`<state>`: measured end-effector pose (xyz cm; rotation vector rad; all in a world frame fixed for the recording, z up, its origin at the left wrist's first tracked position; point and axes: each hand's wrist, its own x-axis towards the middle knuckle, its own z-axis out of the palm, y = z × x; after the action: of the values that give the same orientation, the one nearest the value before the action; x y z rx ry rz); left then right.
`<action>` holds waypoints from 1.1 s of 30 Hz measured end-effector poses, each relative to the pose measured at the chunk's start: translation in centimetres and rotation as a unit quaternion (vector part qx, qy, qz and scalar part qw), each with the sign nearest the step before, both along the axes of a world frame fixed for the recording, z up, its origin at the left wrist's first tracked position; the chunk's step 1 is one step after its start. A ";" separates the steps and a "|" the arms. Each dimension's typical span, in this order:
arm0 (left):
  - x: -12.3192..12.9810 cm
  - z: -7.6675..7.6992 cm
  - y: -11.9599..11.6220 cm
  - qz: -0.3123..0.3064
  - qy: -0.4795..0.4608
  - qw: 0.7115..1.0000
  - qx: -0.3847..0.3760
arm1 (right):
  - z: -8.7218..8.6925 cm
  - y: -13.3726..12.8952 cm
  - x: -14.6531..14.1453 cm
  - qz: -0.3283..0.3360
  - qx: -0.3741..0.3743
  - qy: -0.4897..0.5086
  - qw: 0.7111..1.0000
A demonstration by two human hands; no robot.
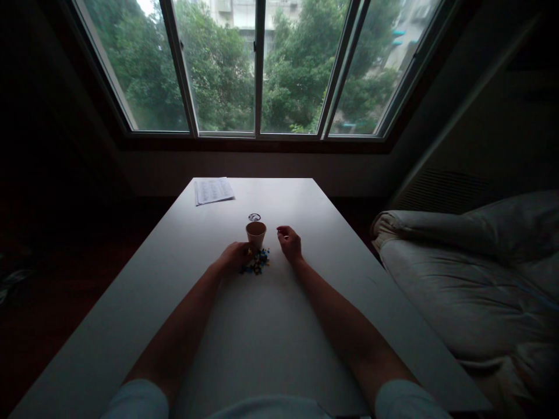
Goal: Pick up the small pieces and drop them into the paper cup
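Note:
An open paper cup point(255, 234) stands upright on the white table point(262, 326), tan inside with a pale outer wall. In front of its base lies a loose pile of tiny multicoloured pieces point(257, 265), blue, yellow and dark, too small to name. My left hand point(234, 256) is at the cup's lower left, its curled fingertips by the edge of the pile. Whatever they pinch is hidden. To the right of the cup, apart from it, my right hand point(290, 241) is closed in a pinch. A tiny pale spot shows at its fingers, too small to make out.
Just behind the cup lies a small round item point(254, 217) with a dark rim. Printed paper sheets point(213, 191) rest at the table's far left corner. A covered, cushioned piece of furniture point(463, 285) stands along the right side. Sliding windows point(257, 70) span the wall ahead.

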<state>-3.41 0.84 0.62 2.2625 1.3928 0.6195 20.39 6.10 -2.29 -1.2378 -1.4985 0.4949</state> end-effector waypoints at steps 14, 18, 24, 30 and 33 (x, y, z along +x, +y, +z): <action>0.0 0.0 -0.1 -0.005 -0.011 1.000 -0.006 | 0.1 -0.1 -0.1 -0.012 -0.001 -0.009 1.000; -0.1 -0.2 -0.1 -0.006 -0.014 1.000 -0.003 | 0.5 -0.2 -0.1 -0.011 0.008 -0.001 1.000; 0.2 -0.1 -0.2 0.018 -0.012 1.000 -0.004 | 2.4 -0.8 -1.4 0.005 0.021 0.023 0.999; 0.5 0.0 -0.2 0.031 -0.003 1.000 0.006 | 4.9 -2.3 -3.2 0.054 0.063 0.014 0.996; 0.7 -0.4 -0.1 0.026 -0.014 0.999 0.012 | 5.4 -2.9 -3.5 0.067 0.082 -0.007 0.994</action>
<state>-2.70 0.70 0.22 2.2341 1.4427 0.6858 16.86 3.22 3.08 -1.0185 -1.6074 0.4423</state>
